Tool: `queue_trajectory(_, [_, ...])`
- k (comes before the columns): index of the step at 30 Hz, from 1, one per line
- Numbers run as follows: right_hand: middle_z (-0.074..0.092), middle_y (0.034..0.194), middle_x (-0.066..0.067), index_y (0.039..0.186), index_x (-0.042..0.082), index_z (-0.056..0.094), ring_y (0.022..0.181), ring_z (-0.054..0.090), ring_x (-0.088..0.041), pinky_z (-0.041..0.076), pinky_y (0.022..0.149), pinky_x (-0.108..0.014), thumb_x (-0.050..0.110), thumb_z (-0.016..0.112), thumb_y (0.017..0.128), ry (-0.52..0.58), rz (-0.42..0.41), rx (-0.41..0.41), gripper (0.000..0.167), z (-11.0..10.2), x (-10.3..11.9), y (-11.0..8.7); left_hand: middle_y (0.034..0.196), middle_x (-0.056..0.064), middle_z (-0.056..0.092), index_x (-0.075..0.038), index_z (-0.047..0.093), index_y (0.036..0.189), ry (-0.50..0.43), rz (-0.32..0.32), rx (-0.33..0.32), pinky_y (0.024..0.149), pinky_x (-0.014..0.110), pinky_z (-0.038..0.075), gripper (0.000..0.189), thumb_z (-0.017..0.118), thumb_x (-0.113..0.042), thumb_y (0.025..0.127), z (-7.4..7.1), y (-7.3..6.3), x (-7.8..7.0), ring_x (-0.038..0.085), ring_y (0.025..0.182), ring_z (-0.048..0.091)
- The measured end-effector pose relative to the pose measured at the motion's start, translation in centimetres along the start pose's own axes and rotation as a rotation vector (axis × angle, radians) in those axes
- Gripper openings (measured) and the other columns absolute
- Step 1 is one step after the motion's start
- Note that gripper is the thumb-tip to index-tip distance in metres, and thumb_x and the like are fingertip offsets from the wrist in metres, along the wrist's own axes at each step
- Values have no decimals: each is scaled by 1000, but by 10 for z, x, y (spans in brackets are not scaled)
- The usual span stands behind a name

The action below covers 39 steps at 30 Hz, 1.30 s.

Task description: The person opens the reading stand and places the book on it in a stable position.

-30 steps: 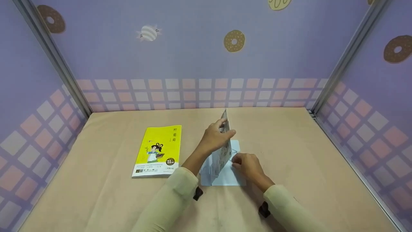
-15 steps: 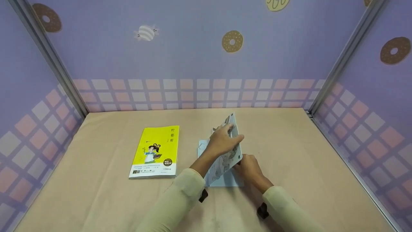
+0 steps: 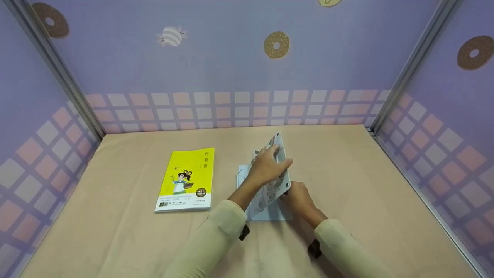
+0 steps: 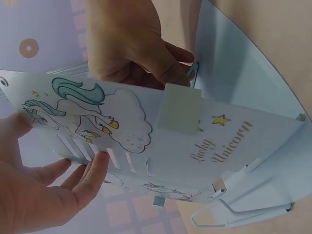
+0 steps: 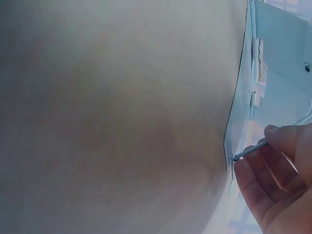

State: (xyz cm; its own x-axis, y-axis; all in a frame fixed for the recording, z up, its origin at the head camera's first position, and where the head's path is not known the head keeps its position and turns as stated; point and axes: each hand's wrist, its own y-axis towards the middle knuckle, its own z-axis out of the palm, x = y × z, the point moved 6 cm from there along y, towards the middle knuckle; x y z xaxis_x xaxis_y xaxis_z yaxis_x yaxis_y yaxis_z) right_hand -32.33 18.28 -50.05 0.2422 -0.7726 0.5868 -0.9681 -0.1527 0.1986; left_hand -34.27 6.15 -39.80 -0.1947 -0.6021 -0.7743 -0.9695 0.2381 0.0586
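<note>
Lavender walls [image 3: 224, 73] printed with doughnuts and a pink-and-white checked band stand around a table draped in peach cloth [image 3: 123, 235]. Just right of centre in the head view, a flat, pale blue base plate [image 3: 272, 214] rests on the cloth, with a pale panel printed with unicorns [image 3: 264, 200] tilted up above it.

From where I stand, the person's left hand [image 3: 266, 166] is bent around the upper part of that panel and grips it. In the left wrist view its fingertips press beside the row of narrow slots, while the thumb lies at the panel's edge, left of frame. Gold "Lucky Unicorn" lettering [image 4: 222, 141] shows at centre right there.

The right hand [image 3: 301, 199] works low, at the panel's right side. In the right wrist view its curled fingers and thumb pinch a thin, pale blue wire rod [image 5: 253, 149]; the rod's dark end is close to the plate's edge, though I cannot tell whether they touch.

Left of centre in the head view, a yellow paperback with a white lower band [image 3: 185, 177] lies flat, well apart from both hands.
</note>
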Motion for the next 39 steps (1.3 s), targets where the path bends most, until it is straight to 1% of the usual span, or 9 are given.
queue_trajectory(6, [71,82,-1,105,12,71,70,54,-12,46,63,-29,9,73,92,0,-14,-10,13,0,3,-3,152,15,49,-12,44,154,-42,20,61,111,50,45,70,59,-50,98,-2,4,5,33,136,51])
queue_trajectory(9, [71,86,-2,108,12,70,75,63,-13,54,66,-32,12,74,91,-13,-24,-36,17,-2,8,-8,150,13,54,-10,51,149,-98,47,66,112,48,45,58,58,-41,101,-7,7,9,32,137,53])
queue_trajectory(14, [73,95,-9,110,10,69,85,69,-21,60,76,-40,9,76,89,12,10,-59,22,-7,14,-23,141,14,61,-8,61,138,-130,102,-1,107,44,51,40,58,-24,102,-17,16,15,32,129,61])
queue_trajectory(19, [74,91,-6,101,7,71,81,68,-15,59,72,-32,7,74,88,113,44,17,13,-3,23,-39,136,13,63,-7,65,132,-117,157,-74,104,42,53,35,55,-17,101,-26,26,22,31,124,63])
queue_trajectory(24, [74,92,-3,101,6,70,77,65,-11,56,68,-24,21,72,92,210,45,93,18,5,37,-53,130,8,67,-9,71,125,-101,346,-90,98,34,56,26,63,-17,101,-26,29,15,25,120,64])
queue_trajectory(29, [75,97,-6,113,2,68,80,67,-11,56,68,-23,31,70,95,313,53,81,34,11,48,-58,128,7,69,-11,77,114,48,617,-47,107,35,51,23,70,-19,94,-19,20,-1,25,123,63])
queue_trajectory(32, [74,94,-8,114,-1,67,79,68,-12,56,66,-23,29,67,98,352,94,55,34,12,49,-60,127,9,71,-12,80,108,128,734,-26,115,43,44,19,70,-18,93,-13,15,-8,27,123,63])
queue_trajectory(35, [73,92,-11,115,-4,65,77,69,-16,57,64,-24,25,64,99,392,138,42,33,15,48,-60,125,7,72,-12,80,103,170,783,-21,117,44,41,16,70,-18,93,-11,13,-10,26,120,65])
queue_trajectory(39, [73,100,-13,123,-4,62,82,72,-20,60,68,-26,20,61,101,428,148,29,33,19,51,-60,119,3,74,-13,79,101,196,777,-31,112,37,46,14,69,-18,93,-11,13,-9,21,117,67])
